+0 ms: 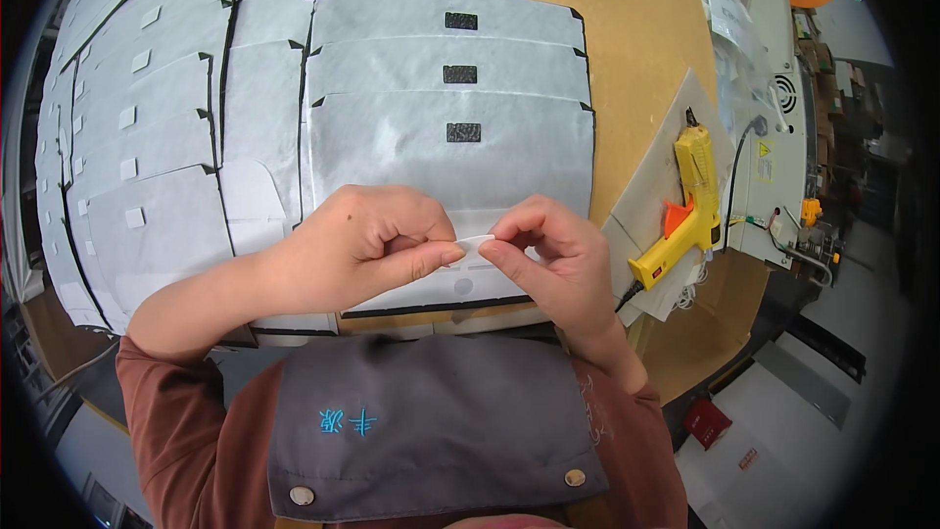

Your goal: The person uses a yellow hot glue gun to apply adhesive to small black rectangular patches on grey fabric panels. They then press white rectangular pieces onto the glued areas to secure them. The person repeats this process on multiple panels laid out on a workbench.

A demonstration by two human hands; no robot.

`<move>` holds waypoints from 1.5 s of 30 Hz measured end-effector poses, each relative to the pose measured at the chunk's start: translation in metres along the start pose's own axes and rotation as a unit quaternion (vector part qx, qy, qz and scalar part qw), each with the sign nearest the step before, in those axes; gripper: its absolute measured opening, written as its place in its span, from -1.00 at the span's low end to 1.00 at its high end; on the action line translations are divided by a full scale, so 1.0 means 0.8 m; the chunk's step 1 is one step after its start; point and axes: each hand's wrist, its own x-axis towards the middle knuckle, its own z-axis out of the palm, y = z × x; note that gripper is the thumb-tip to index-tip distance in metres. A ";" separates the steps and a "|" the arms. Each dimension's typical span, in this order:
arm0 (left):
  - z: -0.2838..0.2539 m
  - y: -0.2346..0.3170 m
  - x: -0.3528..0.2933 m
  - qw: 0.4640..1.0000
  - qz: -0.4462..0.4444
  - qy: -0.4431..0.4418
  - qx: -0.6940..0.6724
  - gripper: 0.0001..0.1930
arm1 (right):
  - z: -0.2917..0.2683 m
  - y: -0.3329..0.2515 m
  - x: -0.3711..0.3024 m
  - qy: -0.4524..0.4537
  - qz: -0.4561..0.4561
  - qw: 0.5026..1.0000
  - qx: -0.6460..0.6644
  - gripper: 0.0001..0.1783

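Observation:
My left hand (pixel 377 240) and my right hand (pixel 553 250) meet low over the table, thumbs and forefingers pinched on the two ends of a small white strip (pixel 475 239). Beneath them lies a silvery sheet (pixel 411 294) with a black lower edge and a faint round mark; my hands hide much of it. Beyond it, silvery sheets (pixel 392 142) overlap in a stepped row, each bearing a dark rectangular patch (pixel 463 132) near its middle.
More silvery sheets (pixel 166 137) with small white squares cover the left side. To the right, a yellow glue gun (pixel 695 206) with an orange trigger rests on a pale board (pixel 636 196). A grey machine (pixel 774 157) stands past the wooden tabletop (pixel 636 59).

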 end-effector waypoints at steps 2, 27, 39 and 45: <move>-0.006 -0.006 0.006 0.999 0.026 -0.002 0.031 -0.91 | 0.000 0.001 0.008 0.008 -0.006 1.000 -0.030 -0.90; -0.019 -0.063 0.034 0.836 0.189 0.219 0.467 -0.53 | 0.013 0.027 0.081 0.137 0.023 0.956 -0.257 -0.86; -0.016 -0.063 0.034 0.805 0.171 0.219 0.525 -0.51 | 0.007 0.027 0.061 0.169 -0.115 0.892 -0.403 -0.70; -0.017 -0.068 0.032 0.792 0.172 0.199 0.551 -0.42 | 0.001 0.034 0.040 0.075 -0.168 0.826 -0.533 -0.56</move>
